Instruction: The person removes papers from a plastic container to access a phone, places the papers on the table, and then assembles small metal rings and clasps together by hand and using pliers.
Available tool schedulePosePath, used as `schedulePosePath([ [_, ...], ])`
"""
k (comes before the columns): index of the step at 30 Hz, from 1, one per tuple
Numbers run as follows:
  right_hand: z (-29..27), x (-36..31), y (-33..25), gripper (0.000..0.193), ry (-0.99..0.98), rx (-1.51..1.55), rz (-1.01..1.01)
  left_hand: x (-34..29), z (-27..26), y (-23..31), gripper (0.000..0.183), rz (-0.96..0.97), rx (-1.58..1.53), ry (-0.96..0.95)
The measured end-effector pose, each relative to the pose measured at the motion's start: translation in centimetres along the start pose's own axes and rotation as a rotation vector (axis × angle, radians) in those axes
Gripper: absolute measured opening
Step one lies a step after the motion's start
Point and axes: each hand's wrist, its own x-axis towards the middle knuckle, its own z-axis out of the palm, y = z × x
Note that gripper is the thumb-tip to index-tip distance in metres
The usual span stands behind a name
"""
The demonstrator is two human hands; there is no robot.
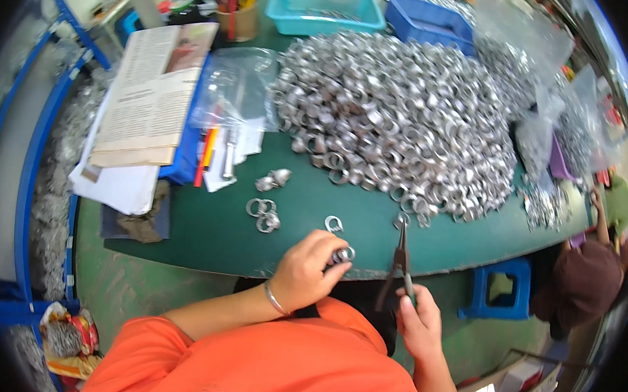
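At the near edge of the green worktop (299, 198), left fingers (335, 275) pinch a metal ring (347, 254) and right fingers (409, 318) grip pliers (401, 259).
Ahead of the right fingers, the pliers' tips meet another ring; whether they clamp it, I cannot tell. Just beyond the left fingers lies a loose ring (334, 224), farther left a ring cluster (267, 223), and beyond both sets of fingers a heap of rings (399, 122).
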Motion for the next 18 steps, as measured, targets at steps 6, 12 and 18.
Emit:
schedulePosePath([
  [6, 1.8, 3.3, -6.2, 0.021, 0.048, -0.558, -0.485, -0.3, -1.5, 0.3, 0.023, -0.025, 0.003, 0.062],
  [12, 3.7, 11.4, -7.8, 0.019, 0.115, -1.035, -0.870, -1.6, -5.3, -0.4, 0.023, 0.015, 0.184, 0.138],
  [18, 8.5, 15.6, -12.2, 0.021, 0.100, -1.138, -1.272, -3.1, -6.2, -1.5, 0.022, -0.029, 0.200, 0.186],
])
